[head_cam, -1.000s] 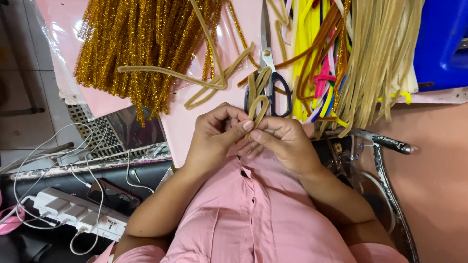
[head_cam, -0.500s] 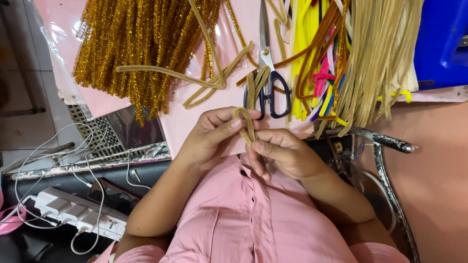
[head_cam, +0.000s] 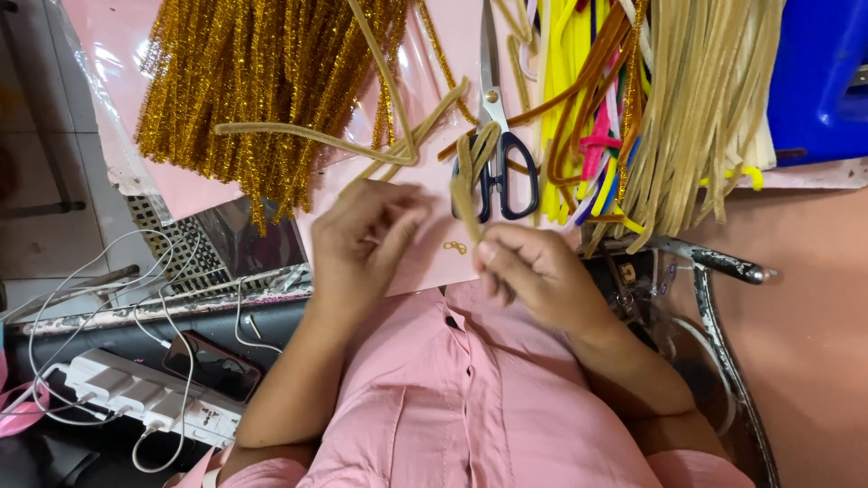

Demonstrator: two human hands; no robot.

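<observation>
1. Since half a second ago, I am seeing the two hands coming apart; they were pressed together over the tan pipe cleaner piece, and now only the right hand is keeping it.
2. I am watching that piece standing up from the right hand's pinched fingertips, folded into a narrow loop; it is being held by its lower end, I judge, so the upper part stays free for shaping; it is hanging just above the pink sheet, in front of the scissors.
3. I am seeing the left hand hovering beside it, fingers half curled and holding nothing that I can make out; it is blurred, so I cannot tell more.
4. I am noticing a tiny gold ring-like bit lying on the sheet between the hands.
5. I am looking outward at loose tan stems crossing the glittery gold bundle; to the right a heap of beige stems and mixed coloured stems is lying within reach, presumably as stock.
6. I am also seeing a white power strip and a phone lower left, well apart from the work.
</observation>
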